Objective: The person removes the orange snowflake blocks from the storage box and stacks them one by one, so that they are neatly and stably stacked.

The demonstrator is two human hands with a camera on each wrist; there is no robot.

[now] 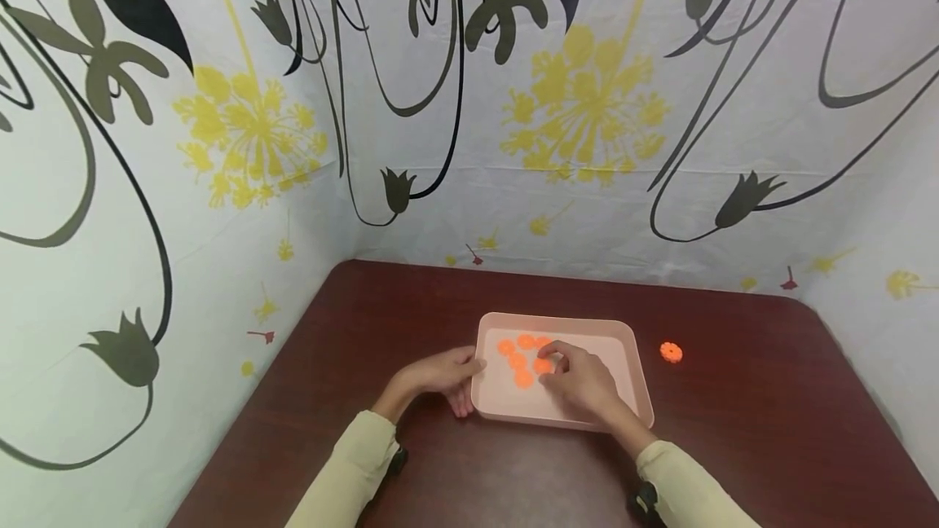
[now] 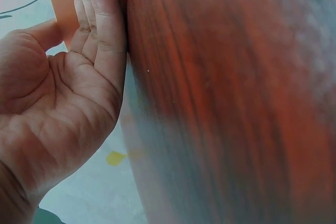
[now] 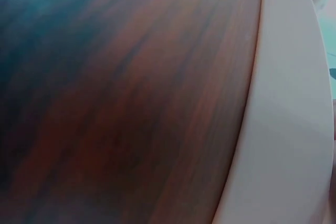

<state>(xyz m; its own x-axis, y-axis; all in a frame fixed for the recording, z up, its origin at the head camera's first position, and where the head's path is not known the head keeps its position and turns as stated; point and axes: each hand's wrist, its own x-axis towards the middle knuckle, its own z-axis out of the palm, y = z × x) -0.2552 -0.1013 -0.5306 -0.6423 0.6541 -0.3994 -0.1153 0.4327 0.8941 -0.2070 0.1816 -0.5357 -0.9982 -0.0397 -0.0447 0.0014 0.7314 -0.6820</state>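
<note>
A shallow pale pink tray [image 1: 631, 373] stands on the dark table, with several orange flower-shaped pieces [image 1: 517, 361] lying in its left half. My left hand [image 1: 443, 371] holds the tray's left side, thumb at the rim and fingers along the outer wall. In the left wrist view, the left hand [image 2: 68, 93] shows its palm beside the tray's orange-tinted wall [image 2: 62, 3]. My right hand [image 1: 583, 381] reaches over the tray, index finger and thumb on either side of one orange flower-shaped piece [image 1: 543, 366]. The right wrist view mostly shows the tray's outer wall [image 3: 289, 103].
One more orange flower-shaped piece [image 1: 671, 352] lies on the table to the right of the tray. Behind the dark reddish table [image 1: 411, 300] hangs a white cloth [image 1: 440, 137] with floral print, which also runs along the left and right sides.
</note>
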